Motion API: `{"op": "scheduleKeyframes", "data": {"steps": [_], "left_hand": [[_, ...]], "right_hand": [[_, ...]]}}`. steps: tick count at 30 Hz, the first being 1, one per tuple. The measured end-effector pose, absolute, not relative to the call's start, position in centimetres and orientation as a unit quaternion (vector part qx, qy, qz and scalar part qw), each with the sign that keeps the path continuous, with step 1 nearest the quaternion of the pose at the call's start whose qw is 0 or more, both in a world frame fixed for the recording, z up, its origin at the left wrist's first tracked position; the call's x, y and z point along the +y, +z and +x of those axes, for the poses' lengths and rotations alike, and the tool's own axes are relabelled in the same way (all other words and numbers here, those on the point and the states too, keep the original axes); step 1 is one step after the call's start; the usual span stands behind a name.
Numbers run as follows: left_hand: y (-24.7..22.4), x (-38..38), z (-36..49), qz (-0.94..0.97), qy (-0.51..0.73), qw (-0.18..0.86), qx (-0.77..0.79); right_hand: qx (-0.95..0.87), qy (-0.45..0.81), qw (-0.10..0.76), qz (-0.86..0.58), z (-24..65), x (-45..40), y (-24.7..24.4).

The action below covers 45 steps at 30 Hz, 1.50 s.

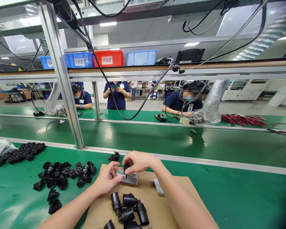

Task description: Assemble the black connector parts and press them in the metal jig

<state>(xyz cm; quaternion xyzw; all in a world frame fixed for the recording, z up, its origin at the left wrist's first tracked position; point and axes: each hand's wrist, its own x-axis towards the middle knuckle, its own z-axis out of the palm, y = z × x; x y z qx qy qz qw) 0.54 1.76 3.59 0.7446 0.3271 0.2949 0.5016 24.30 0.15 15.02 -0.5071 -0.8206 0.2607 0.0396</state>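
Right hand (138, 160) is pinching a black part (126, 167) over the metal block (131, 180), between both hands; left hand (106, 180) is gripping the block's end. Step, apparently: seating; next move is likely requiring straight alignment.

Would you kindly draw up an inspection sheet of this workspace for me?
Surface: green benchtop, partly covered by a brown cardboard sheet.
Job's things: silver metal block on the cardboard; small black fitting at its top, seating unclear; black cylindrical fittings lying nearer the wearer.
Clutter: black plastic parts scattered at left; plastic bag at far left.
Hands: right hand pinches the small fitting; left hand is at the block's left end, grip unclear.
Cables: black cable hangs in a loop beyond the hands.
Surroundings: red bin and blue bins on a shelf; people in dark blue shirts opposite.
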Motion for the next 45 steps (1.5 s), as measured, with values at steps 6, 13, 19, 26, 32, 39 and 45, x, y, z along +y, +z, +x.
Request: {"op": "scheduleKeyframes", "data": {"steps": [6, 13, 19, 26, 32, 39, 45], "left_hand": [[3.3, 1.9, 0.5, 0.748, 0.298, 0.498, 0.322], [2.9, 2.0, 0.5, 0.748, 0.304, 0.494, 0.323], [3.8, 1.6, 0.6, 0.75, 0.295, 0.5, 0.317], [4.0, 1.6, 0.7, 0.751, 0.296, 0.496, 0.318], [3.5, 1.8, 0.5, 0.755, 0.297, 0.488, 0.324], [3.3, 1.8, 0.4, 0.755, 0.297, 0.482, 0.33], [3.2, 1.9, 0.4, 0.757, 0.296, 0.481, 0.33]], "right_hand": [[-0.824, 0.222, 0.029, -0.52, 23.3, 0.1, 14.5], [-0.826, 0.213, 0.031, -0.522, 23.0, 0.2, 14.2], [-0.834, 0.229, 0.036, -0.501, 23.4, 0.3, 13.9], [-0.838, 0.243, 0.05, -0.486, 23.7, 0.4, 13.7], [-0.827, 0.263, 0.068, -0.491, 24.5, 0.6, 13.9], [-0.818, 0.267, 0.092, -0.501, 25.6, 0.9, 13.9], [-0.817, 0.251, 0.083, -0.513, 24.6, 0.7, 14.0]]}}
